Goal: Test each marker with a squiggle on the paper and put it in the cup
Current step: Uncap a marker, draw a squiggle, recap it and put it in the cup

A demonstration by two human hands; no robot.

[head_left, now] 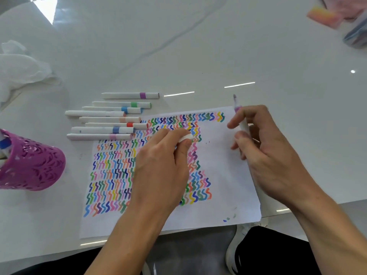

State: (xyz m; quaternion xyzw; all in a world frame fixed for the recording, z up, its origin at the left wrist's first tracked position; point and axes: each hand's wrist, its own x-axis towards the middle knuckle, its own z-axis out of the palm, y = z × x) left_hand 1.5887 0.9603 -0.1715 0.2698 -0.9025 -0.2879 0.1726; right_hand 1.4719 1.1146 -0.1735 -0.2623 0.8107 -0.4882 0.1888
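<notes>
Nearest, below the paper's front edge, a white shoe (236, 253) shows beside dark-clothed legs. One sheet of paper (222, 155) lies on the white surface (198, 56), its left and middle packed with rows of coloured squiggles. The left hand (158, 167) rests over the paper's middle and hides part of those rows, pinching a white cap (186, 137). Over the paper's right edge, the right hand (272, 151) grips one uncapped marker (243, 126), tip pointing away. Left of the paper stands one purple openwork cup (35, 165) with markers inside. At the paper's far left corner lie eight capped markers (103, 130) side by side. Farther left sits crumpled white tissue (21, 66).
</notes>
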